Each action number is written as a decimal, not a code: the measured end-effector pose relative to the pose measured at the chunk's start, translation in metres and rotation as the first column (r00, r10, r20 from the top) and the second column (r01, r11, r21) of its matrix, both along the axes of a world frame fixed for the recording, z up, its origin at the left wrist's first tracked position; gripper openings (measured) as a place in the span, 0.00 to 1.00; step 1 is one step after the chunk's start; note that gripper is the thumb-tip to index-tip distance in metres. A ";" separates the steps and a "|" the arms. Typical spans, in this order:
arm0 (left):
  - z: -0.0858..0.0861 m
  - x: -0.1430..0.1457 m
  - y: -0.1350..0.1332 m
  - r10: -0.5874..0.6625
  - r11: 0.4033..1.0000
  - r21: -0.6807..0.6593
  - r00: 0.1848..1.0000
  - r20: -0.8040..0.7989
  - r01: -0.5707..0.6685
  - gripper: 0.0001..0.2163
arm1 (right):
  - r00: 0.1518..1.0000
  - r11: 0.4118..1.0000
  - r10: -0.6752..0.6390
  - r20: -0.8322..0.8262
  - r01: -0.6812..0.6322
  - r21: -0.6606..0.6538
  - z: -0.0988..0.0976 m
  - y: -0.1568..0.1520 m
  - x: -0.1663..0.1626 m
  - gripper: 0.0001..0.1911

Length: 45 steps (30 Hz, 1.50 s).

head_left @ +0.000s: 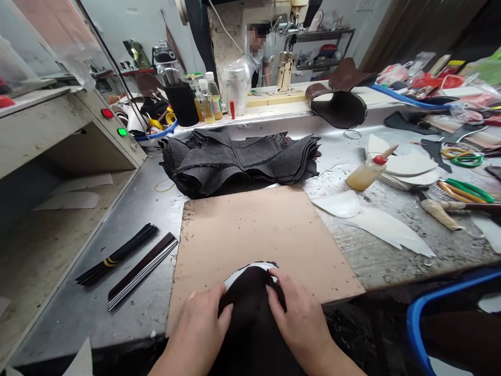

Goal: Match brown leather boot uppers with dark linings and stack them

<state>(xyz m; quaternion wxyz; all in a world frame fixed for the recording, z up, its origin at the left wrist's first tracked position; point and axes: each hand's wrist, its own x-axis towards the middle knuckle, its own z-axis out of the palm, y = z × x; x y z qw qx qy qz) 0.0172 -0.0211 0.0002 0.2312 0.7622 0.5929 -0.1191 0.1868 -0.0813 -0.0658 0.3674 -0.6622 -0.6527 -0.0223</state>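
Note:
Between my hands lies a dark brown, leather-like piece (250,313) with a whitish layer along its far rounded edge. Its far end rests over a tan board (250,224), and the near part runs off the bottom of the view. My left hand (203,318) grips its left side, thumb on top and fingertips hidden beneath. On the far right edge, my right hand (293,308) holds the piece between thumb and fingers. Behind the board sits a thick stack of dark grey pieces (238,162).
Left of the board lie a banded bundle of black strips (117,256) and some loose dark strips (143,271). A glue bottle (364,175), white cut pieces (383,224) and scissors (465,190) are on the right. Beyond, a person (258,52) is near a sewing machine (285,68).

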 end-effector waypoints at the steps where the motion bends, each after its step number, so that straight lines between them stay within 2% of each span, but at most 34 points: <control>1: -0.001 -0.001 0.000 0.001 1.000 0.001 1.000 0.007 -0.001 0.06 | 0.999 0.999 -0.026 0.038 0.027 -0.019 -0.002 0.000 0.002 0.13; 5: -0.006 -0.003 0.001 0.019 0.999 0.047 0.999 0.043 -0.021 0.08 | 0.990 0.989 -0.098 0.098 0.108 -0.102 -0.003 0.005 0.014 0.20; 8: -0.010 -0.004 0.007 -0.010 0.994 0.112 0.998 0.066 0.003 0.03 | 0.982 0.989 -0.100 0.162 0.116 -0.092 0.006 0.015 0.020 0.24; 9: -0.012 -0.004 0.010 -0.029 0.991 0.135 0.997 0.071 0.020 0.02 | 0.982 0.995 -0.054 0.181 0.068 -0.073 0.010 0.017 0.019 0.25; 11: -0.015 -0.006 0.015 -0.079 0.979 0.195 0.992 0.094 0.059 0.06 | 0.965 0.986 0.165 0.205 -0.158 -0.050 0.018 0.020 0.016 0.28; 13: -0.020 -0.009 0.021 -0.136 0.956 0.277 0.982 0.129 0.096 0.12 | 0.878 0.902 0.431 0.209 -0.423 -0.087 0.020 0.018 0.012 0.28; 14: -0.022 -0.011 0.023 -0.165 0.942 0.317 0.976 0.141 0.113 0.15 | 0.827 0.851 0.526 0.201 -0.508 -0.137 0.018 0.016 0.012 0.26; 16: -0.027 -0.017 0.029 -0.211 0.913 0.382 0.967 0.145 0.143 0.20 | 0.781 0.796 0.598 0.181 -0.552 -0.246 0.012 0.011 0.015 0.25; 18: -0.030 -0.023 0.037 -0.242 0.897 0.411 0.960 0.142 0.165 0.20 | 0.787 0.789 0.594 0.168 -0.529 -0.312 0.005 0.008 0.022 0.26; 21: -0.023 -0.029 0.050 -0.173 0.934 0.344 0.961 0.216 0.091 0.15 | 0.803 0.795 0.580 0.138 -0.521 -0.311 0.004 0.011 0.031 0.25; 25: 0.008 -0.034 0.050 0.014 0.982 0.176 0.947 0.321 -0.074 0.16 | 0.835 0.810 0.536 0.123 -0.468 -0.353 0.018 0.024 0.019 0.16; 26: 0.016 -0.036 0.043 0.064 0.990 0.101 0.946 0.317 -0.101 0.18 | 0.840 0.813 0.526 0.132 -0.452 -0.367 0.021 0.027 0.012 0.19; 28: 0.027 -0.042 0.023 0.151 0.987 -0.083 0.956 0.252 -0.134 0.17 | 0.815 0.787 0.565 0.132 -0.483 -0.384 0.022 0.032 -0.005 0.35; 30: 0.028 -0.047 0.001 0.182 0.967 -0.205 0.971 0.157 -0.148 0.13 | 0.737 0.704 0.671 0.081 -0.598 -0.384 0.019 0.039 -0.021 0.52; 32: 0.021 -0.053 -0.014 0.189 0.961 -0.226 0.974 0.127 -0.157 0.15 | 0.626 0.583 0.780 0.012 -0.719 -0.379 0.015 0.050 -0.036 0.57; 34: 0.013 -0.056 -0.021 0.220 0.959 -0.216 0.964 0.148 -0.185 0.18 | 0.547 0.501 0.837 -0.019 -0.779 -0.376 0.010 0.069 -0.049 0.54; 35: 0.011 -0.057 -0.022 0.228 0.957 -0.222 0.958 0.173 -0.187 0.19 | 0.535 0.488 0.845 -0.020 -0.784 -0.384 0.008 0.081 -0.056 0.52; 36: 0.010 -0.057 -0.022 0.237 0.953 -0.239 0.950 0.203 -0.186 0.19 | 0.549 0.500 0.835 -0.015 -0.771 -0.394 0.005 0.095 -0.062 0.49; 38: 0.011 -0.056 -0.023 0.260 0.939 -0.292 0.930 0.260 -0.181 0.16 | 0.625 0.576 0.781 0.003 -0.717 -0.393 0.001 0.122 -0.072 0.45; 40: 0.015 -0.055 -0.024 0.259 0.945 -0.264 0.934 0.246 -0.193 0.12 | 0.688 0.644 0.726 -0.007 -0.683 -0.345 0.003 0.143 -0.077 0.41; 43: 0.033 -0.056 -0.025 0.166 0.985 -0.065 0.980 0.113 -0.159 0.13 | 0.727 0.666 0.651 -0.218 -0.685 -0.296 0.025 0.147 -0.062 0.33; 45: 0.059 -0.057 -0.023 0.092 0.993 0.076 0.995 0.032 -0.094 0.14 | 0.686 0.603 0.609 -0.400 -0.727 -0.328 0.055 0.134 -0.036 0.25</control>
